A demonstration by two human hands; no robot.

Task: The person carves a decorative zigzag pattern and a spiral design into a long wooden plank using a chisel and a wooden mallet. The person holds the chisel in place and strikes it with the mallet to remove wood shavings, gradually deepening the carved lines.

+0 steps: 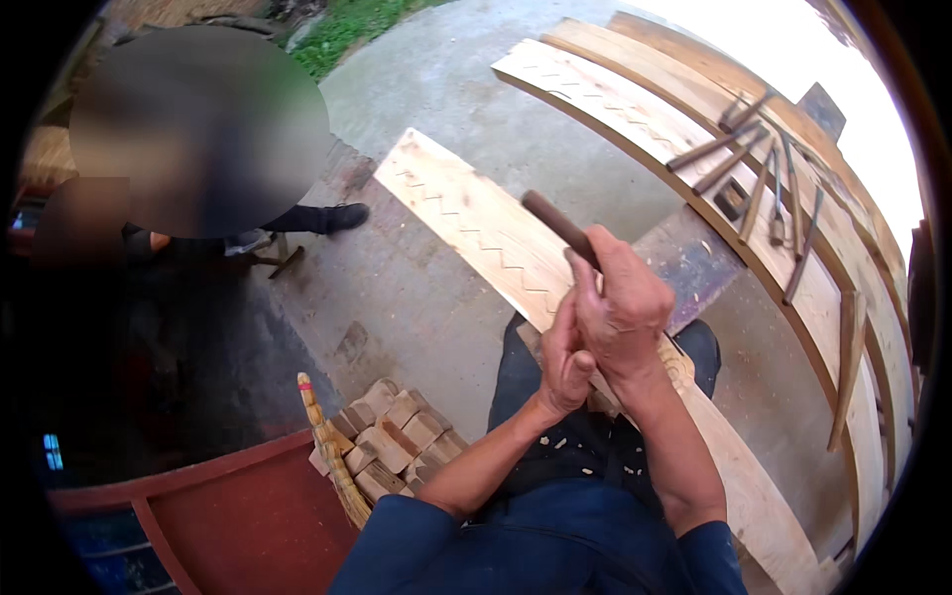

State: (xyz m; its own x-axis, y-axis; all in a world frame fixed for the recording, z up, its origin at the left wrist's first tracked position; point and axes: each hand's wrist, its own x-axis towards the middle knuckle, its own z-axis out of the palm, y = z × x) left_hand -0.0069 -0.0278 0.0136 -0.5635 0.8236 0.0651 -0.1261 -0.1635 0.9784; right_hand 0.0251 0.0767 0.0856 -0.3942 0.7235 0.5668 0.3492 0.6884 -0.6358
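My right hand is closed around a tool with a dark cylindrical handle, likely a chisel; its working end is hidden. Just left of it, my left hand has curled fingers pressed against the tool's lower part or beside it; what they hold is hidden. Both hands are over a long pale plank lying diagonally across my lap, with a zigzag line marked or cut along it and a carved pattern on the part beside my right wrist. Small wood chips lie on my dark clothing.
Curved boards at the right carry several wooden-handled tools and a wooden mallet. At lower left are stacked wood blocks, a straw broom and a red panel. Another person's shoe shows at upper left.
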